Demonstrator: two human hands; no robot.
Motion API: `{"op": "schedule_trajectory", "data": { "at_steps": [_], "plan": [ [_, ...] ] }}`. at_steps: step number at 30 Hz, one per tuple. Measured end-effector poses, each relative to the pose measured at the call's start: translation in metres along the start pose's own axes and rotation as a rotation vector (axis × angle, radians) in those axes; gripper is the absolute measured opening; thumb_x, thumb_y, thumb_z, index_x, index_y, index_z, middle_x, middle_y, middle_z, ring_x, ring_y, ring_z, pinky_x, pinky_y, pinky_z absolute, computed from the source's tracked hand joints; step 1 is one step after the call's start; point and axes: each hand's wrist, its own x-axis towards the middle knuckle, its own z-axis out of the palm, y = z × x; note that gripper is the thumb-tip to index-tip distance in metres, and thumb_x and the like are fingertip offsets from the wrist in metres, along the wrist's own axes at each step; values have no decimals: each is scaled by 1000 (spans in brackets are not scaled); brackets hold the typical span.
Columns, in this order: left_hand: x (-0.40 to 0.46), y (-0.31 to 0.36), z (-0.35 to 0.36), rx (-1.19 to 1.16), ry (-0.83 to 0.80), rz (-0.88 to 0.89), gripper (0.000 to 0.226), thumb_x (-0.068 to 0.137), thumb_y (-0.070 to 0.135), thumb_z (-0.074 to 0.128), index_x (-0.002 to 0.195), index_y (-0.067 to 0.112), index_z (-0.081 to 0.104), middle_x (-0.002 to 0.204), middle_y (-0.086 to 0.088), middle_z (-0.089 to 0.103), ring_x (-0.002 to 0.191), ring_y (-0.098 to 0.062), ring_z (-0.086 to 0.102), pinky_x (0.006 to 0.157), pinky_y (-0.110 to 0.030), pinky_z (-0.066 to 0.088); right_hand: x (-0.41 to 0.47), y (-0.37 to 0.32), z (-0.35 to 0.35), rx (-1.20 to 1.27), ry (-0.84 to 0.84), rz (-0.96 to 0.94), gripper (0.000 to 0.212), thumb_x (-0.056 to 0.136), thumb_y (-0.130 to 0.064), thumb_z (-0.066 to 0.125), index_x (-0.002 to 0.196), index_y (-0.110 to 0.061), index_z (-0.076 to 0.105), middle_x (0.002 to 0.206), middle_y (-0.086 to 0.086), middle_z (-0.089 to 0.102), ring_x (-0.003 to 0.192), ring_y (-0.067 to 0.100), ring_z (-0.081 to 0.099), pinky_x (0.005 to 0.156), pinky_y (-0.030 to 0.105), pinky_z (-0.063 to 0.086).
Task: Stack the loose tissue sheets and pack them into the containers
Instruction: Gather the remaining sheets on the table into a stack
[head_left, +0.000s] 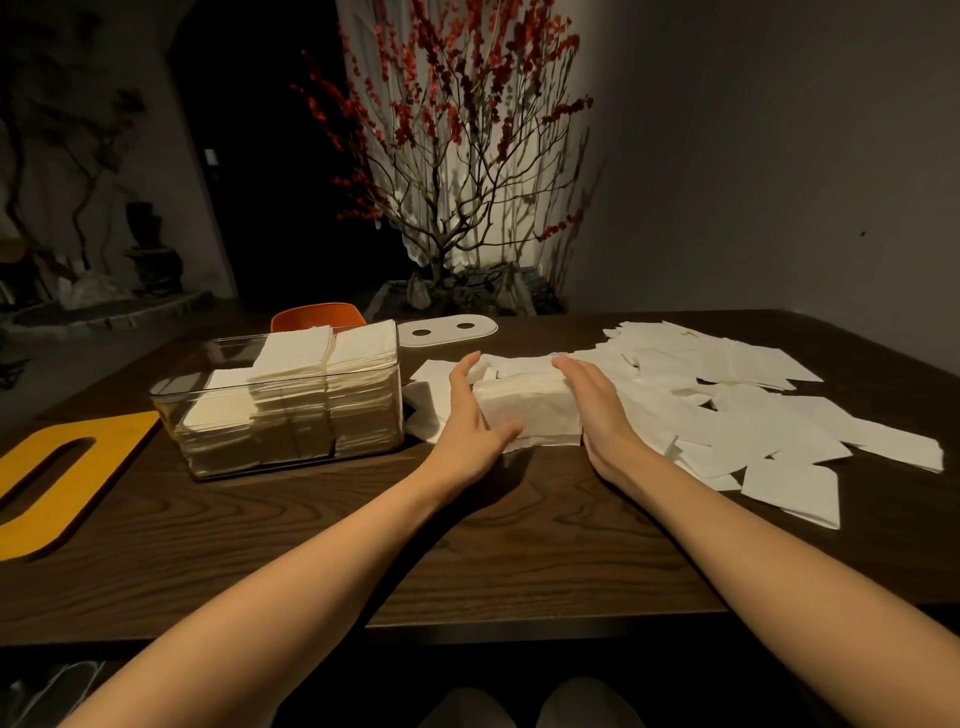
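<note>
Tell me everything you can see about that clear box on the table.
The clear container is a rectangular, see-through box, plastic by the look of it, standing upright and open-topped on the dark wooden table. White tissue stacks fill it in several columns, the tallest rising above its rim. It sits to the left of both hands; neither touches it.

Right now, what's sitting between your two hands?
In the head view, a squared-up stack of tissue sheets lies between the left hand and right hand, which press its sides on the table.
</note>
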Motion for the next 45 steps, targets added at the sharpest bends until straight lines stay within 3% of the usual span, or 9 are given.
{"op": "schedule_trajectory", "data": {
  "at_steps": [6, 13, 19, 23, 26, 30, 34, 38, 45],
  "plan": [
    [-1, -4, -4, 482, 20, 229, 60, 95, 35, 58, 148, 33, 31, 126, 3, 35, 120, -7, 41, 97, -8, 27, -1, 1, 2, -98, 45, -49, 20, 98, -28, 45, 99, -25, 65, 104, -14, 57, 110, 10, 48, 89, 25, 36],
    [1, -4, -6, 444, 31, 146, 52, 98, 40, 49, 147, 27, 36, 130, 4, 40, 118, -13, 45, 98, -19, 36, -2, -5, 1, -40, 12, -47, 26, 94, -22, 49, 81, -27, 71, 97, -13, 64, 106, 12, 54, 98, 35, 44],
    [5, 1, -8, -56, -57, -136, 70, 98, 11, 51, 151, 24, 6, 137, 2, 34, 121, -9, 38, 87, -11, 40, -1, -8, -9, -36, -140, -15, 45, 100, -50, 30, 109, -26, 67, 122, -3, 59, 108, 12, 56, 96, 33, 46],
    [10, -1, -6, -226, -60, -256, 78, 94, -6, 48, 151, 23, 3, 141, -5, 38, 122, -18, 42, 90, -20, 47, 0, -7, -28, -169, -371, 38, 60, 88, -57, 49, 140, -29, 39, 142, -6, 38, 125, 14, 38, 109, 38, 33],
    [15, -4, -6, -263, -37, -302, 80, 91, -10, 49, 151, 24, 9, 148, -7, 34, 128, -23, 40, 106, -32, 40, 3, -4, -41, -379, -441, -8, 70, 82, -38, 71, 140, -28, 35, 137, -5, 45, 119, 13, 46, 103, 37, 44],
    [14, -3, -8, -259, -23, -295, 79, 91, -10, 50, 152, 18, 9, 138, -7, 41, 114, -14, 41, 91, -19, 39, 3, -8, -42, -545, -460, -103, 57, 80, -35, 74, 127, -30, 42, 116, -15, 54, 98, -1, 54, 74, 11, 44],
    [13, -5, -9, -240, -64, -285, 83, 88, -9, 57, 151, 14, 8, 132, -3, 45, 117, -17, 45, 90, -22, 42, 0, -7, -40, -344, -552, -67, 46, 80, -22, 75, 116, -40, 53, 111, -22, 64, 109, 4, 60, 88, 18, 50],
    [14, -3, -4, -233, -128, -286, 85, 86, -13, 56, 150, 18, 9, 125, 2, 44, 116, -16, 46, 81, -15, 47, -1, -5, -39, -228, -582, 5, 56, 77, -21, 78, 127, -23, 54, 121, -5, 65, 112, 11, 61, 85, 23, 53],
    [13, -5, -16, -198, -183, -326, 103, 67, 9, 75, 148, 31, 16, 143, -7, 38, 130, -30, 43, 105, -42, 43, -4, -12, -43, -348, -595, -7, 60, 73, -30, 80, 126, -29, 51, 127, -6, 60, 119, 13, 55, 103, 37, 45]
  ]
}}
